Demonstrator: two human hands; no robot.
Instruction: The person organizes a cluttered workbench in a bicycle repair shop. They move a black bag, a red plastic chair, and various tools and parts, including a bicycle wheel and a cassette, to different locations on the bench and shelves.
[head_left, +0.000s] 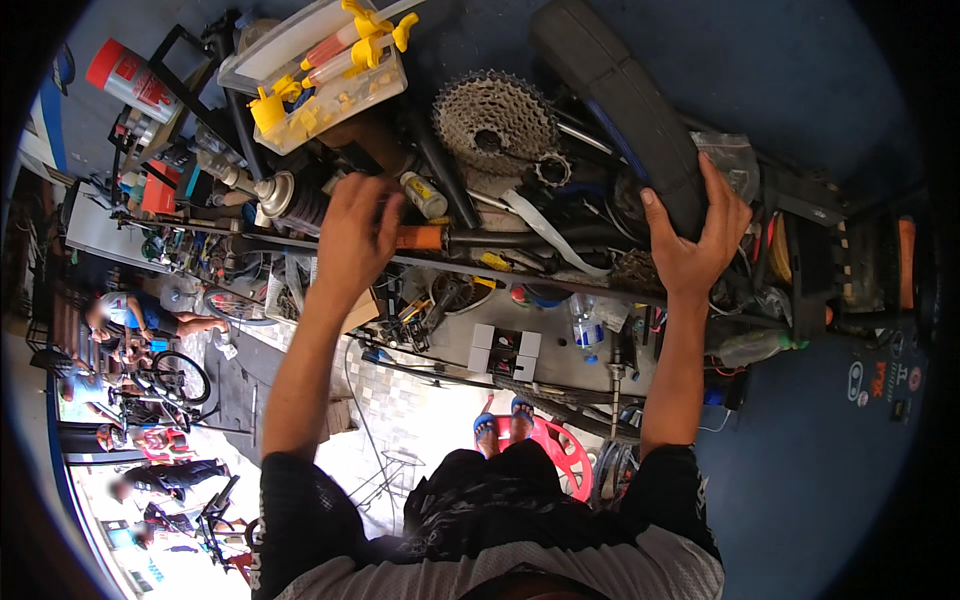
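Observation:
My right hand (pixel 695 230) grips the lower end of a long, black, gently curved padded piece (pixel 620 95) with a blue edge, thumb on one side and fingers on the other. It leans up over the cluttered shelf. My left hand (pixel 355 228) hovers over the shelf's left part, fingers loosely bent and apart, with nothing visible in them. Beside it are a spray can (pixel 285 195) and a small bottle with a yellow label (pixel 425 195). An orange-and-black tube (pixel 425 238) lies just right of its wrist. Between my hands sits a bicycle cassette (pixel 492 120).
A clear plastic box (pixel 375 95) holds yellow-capped syringes at the back left. A red-topped canister (pixel 130 80) stands farther left. Below the shelf edge (pixel 540 281) are a water bottle (pixel 586 328) and a white box (pixel 504 352). People and bicycles (pixel 180 375) are at far left.

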